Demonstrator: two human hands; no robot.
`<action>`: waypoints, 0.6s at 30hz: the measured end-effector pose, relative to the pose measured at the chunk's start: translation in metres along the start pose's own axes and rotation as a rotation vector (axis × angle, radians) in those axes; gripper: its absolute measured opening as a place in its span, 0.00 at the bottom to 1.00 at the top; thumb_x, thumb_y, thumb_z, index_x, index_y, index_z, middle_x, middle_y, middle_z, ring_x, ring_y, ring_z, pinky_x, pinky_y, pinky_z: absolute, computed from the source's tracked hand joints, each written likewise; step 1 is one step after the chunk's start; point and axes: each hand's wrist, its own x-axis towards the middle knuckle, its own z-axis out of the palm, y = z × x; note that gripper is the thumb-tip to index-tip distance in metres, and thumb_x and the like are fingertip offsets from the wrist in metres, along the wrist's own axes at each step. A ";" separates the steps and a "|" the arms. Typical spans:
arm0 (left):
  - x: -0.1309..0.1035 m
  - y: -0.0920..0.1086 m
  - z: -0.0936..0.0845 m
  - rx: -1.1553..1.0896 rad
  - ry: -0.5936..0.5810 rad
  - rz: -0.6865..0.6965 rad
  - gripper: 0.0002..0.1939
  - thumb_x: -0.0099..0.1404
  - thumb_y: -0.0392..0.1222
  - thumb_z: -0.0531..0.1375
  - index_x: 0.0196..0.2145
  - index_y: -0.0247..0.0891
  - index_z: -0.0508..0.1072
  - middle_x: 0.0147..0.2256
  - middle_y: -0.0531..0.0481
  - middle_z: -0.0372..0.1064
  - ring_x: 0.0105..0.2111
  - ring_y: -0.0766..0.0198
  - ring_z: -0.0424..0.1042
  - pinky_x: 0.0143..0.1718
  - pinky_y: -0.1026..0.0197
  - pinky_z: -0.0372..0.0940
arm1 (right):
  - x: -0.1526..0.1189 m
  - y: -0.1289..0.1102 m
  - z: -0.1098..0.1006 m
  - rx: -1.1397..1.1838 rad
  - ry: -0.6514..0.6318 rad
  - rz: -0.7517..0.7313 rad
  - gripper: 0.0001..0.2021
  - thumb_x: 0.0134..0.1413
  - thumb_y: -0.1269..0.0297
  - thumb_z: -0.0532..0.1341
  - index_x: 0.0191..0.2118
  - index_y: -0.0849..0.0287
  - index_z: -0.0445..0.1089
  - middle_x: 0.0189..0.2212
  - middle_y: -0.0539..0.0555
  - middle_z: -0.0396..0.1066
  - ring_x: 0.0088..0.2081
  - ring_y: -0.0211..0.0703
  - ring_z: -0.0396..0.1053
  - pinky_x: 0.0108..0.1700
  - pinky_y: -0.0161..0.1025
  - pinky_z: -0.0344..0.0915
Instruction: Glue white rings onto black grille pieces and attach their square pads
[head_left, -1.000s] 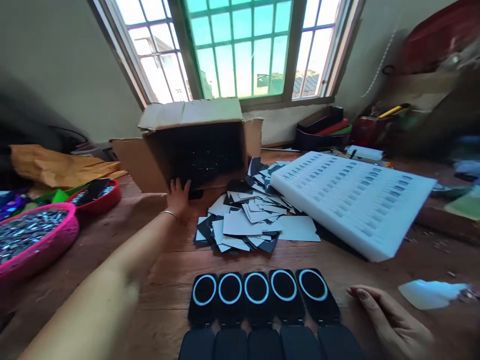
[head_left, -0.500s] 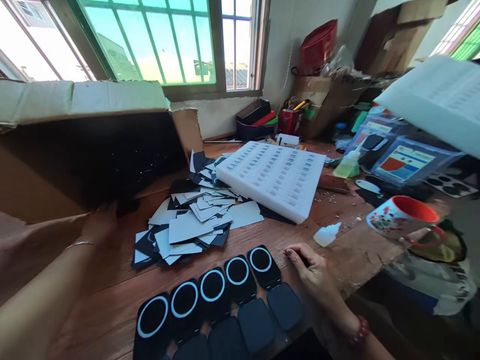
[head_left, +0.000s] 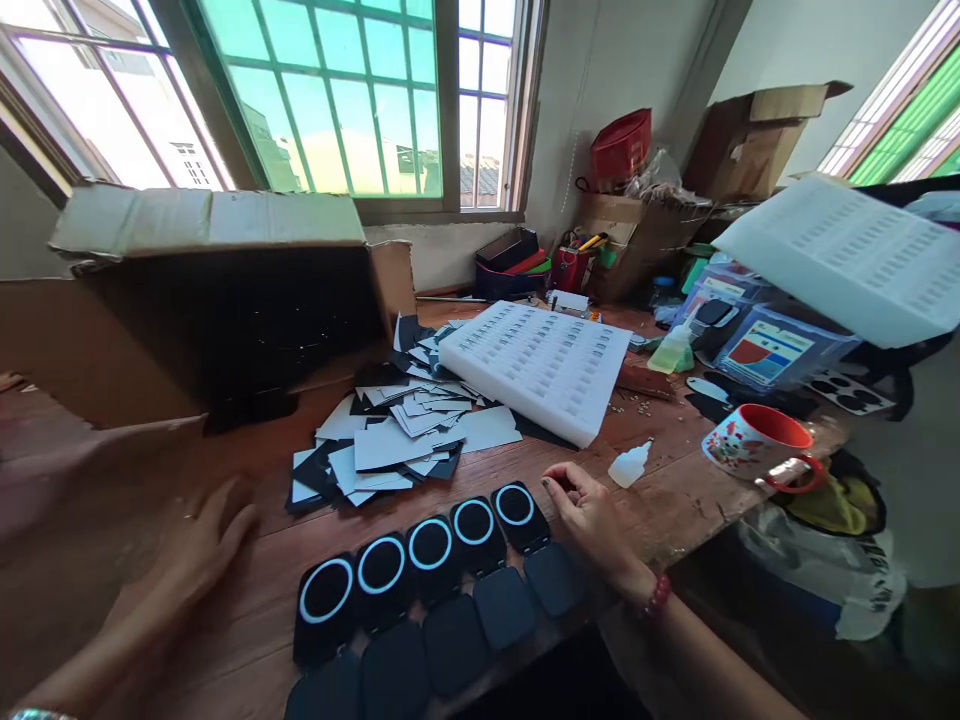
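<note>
A row of several black hinged pads point(head_left: 430, 545), like folding phone chargers, lies unfolded along the near table. Each upper panel bears a white ring; the lower panels are plain black. My right hand point(head_left: 589, 515) rests just right of the row's end, fingers curled and thumb against the index finger. Whether anything small is pinched there I cannot make out. Over the tabletop at left is my left hand point(head_left: 210, 540), fingers apart and holding nothing, slightly blurred. Between it and the white foam tray point(head_left: 540, 365) spreads a loose pile of black and white cards point(head_left: 397, 445).
A cardboard box point(head_left: 150, 340) with a dark inside stands at back left. Right of my right hand lie a small white dropper bottle point(head_left: 630, 465) and a floral mug point(head_left: 750, 445) near the table edge. Behind are a second foam tray point(head_left: 847, 260) and plastic cases point(head_left: 780, 345).
My left hand has drawn back from the front of the cardboard box toward me. My right hand stays beside the row's end, still curled. The camera view has shifted.
</note>
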 end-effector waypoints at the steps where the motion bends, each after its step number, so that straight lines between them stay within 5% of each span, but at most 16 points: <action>1: -0.013 -0.004 0.000 -0.003 -0.011 -0.009 0.33 0.69 0.51 0.38 0.60 0.25 0.62 0.63 0.31 0.59 0.65 0.41 0.53 0.60 0.42 0.56 | 0.007 -0.003 0.003 -0.018 -0.021 -0.003 0.11 0.64 0.62 0.52 0.36 0.59 0.70 0.33 0.56 0.75 0.36 0.45 0.74 0.39 0.40 0.71; 4: -0.050 -0.015 0.008 -0.015 0.001 0.021 0.32 0.68 0.53 0.38 0.58 0.34 0.65 0.62 0.39 0.63 0.64 0.45 0.57 0.62 0.42 0.56 | 0.034 -0.012 0.017 -0.109 -0.126 -0.020 0.10 0.62 0.70 0.52 0.40 0.61 0.72 0.38 0.59 0.76 0.41 0.46 0.74 0.46 0.42 0.70; 9: -0.083 -0.018 0.023 -0.056 0.041 0.039 0.35 0.69 0.53 0.37 0.59 0.28 0.67 0.62 0.32 0.62 0.64 0.42 0.58 0.64 0.39 0.53 | 0.091 -0.033 0.039 -0.331 -0.404 -0.101 0.18 0.56 0.79 0.58 0.52 0.65 0.71 0.56 0.64 0.69 0.59 0.49 0.64 0.61 0.45 0.59; 14: -0.086 -0.011 0.023 -0.065 0.087 0.019 0.35 0.69 0.53 0.37 0.59 0.30 0.70 0.62 0.33 0.62 0.60 0.41 0.64 0.62 0.39 0.57 | 0.143 -0.052 0.047 -0.558 -0.701 -0.129 0.18 0.62 0.61 0.63 0.55 0.60 0.68 0.56 0.59 0.67 0.54 0.52 0.68 0.55 0.56 0.66; 18: -0.086 -0.012 0.023 -0.071 0.103 0.035 0.35 0.69 0.53 0.38 0.58 0.29 0.70 0.62 0.33 0.62 0.61 0.42 0.63 0.61 0.40 0.57 | 0.169 -0.063 0.055 -0.708 -0.834 -0.115 0.17 0.63 0.59 0.62 0.54 0.60 0.68 0.53 0.58 0.68 0.51 0.50 0.69 0.52 0.54 0.69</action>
